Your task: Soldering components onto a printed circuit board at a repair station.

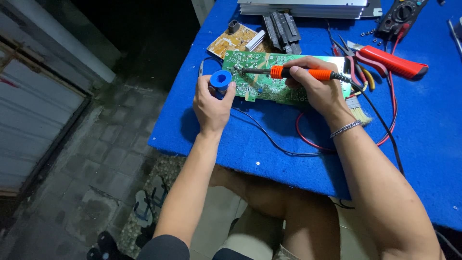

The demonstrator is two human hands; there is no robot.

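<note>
Green circuit board (pixel 262 89): flat on the blue mat (pixel 423 130), under both hands, mid-solder by the look of it.

Nearest, below the board: bare knees (pixel 288 207) under the mat's edge, sandals (pixel 144 204) on the paved floor to the lower left.

At the board's left edge: left hand (pixel 211 103) clenched round a blue solder spool (pixel 221 79), held upright. Cannot make out any solder strand running to the joint; too thin to tell.

Over the board's middle: right hand (pixel 317 89), bracelet (pixel 345 128) at the wrist, gripping an orange-handled soldering iron (pixel 301 73) like a pen, tip pointing left and down near the board's upper-left corner. Cannot tell whether tip and board touch.

Judged step: heating or feeding one joint. Calls next for a steady tip on the pad, solder brought in from the spool side, cord kept clear.

Just right of the board: a small brush (pixel 358 110), red and black leads (pixel 308 142) looping below it.

Beyond the board: a tan circuit board (pixel 233 42), black finned parts (pixel 284 26), a red-handled tool (pixel 394 62) to the upper right, then a multimeter (pixel 402 12) and stacked grey panels (pixel 303 7), both cut off by the top of the view.

Hidden: the board's right end behind the hand; the joint itself too small to read; the far left dark.
</note>
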